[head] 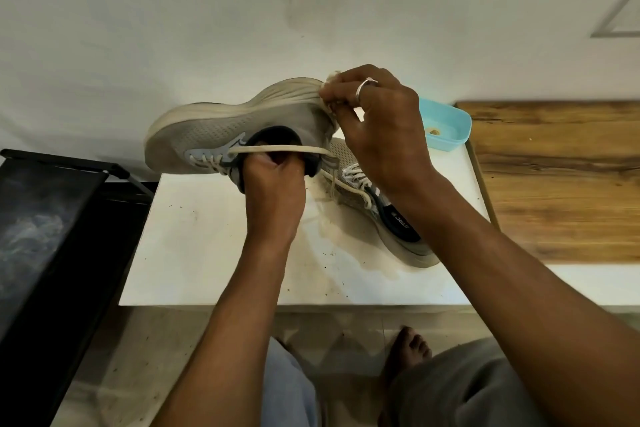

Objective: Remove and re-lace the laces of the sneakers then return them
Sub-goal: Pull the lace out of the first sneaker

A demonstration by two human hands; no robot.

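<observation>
Since the grey mesh sneaker with the cream foam sole is up off the white bench, with the left hand taking a curled grip in its dark collar, I'd guess it's light and squishy, so collar or heel is where to hold it. Its flat cream lace looks limp and floppy, best pinched near the tip. The right hand has a tight pinch grip on a pale wad at the heel, lace or cloth, can't tell.
</observation>
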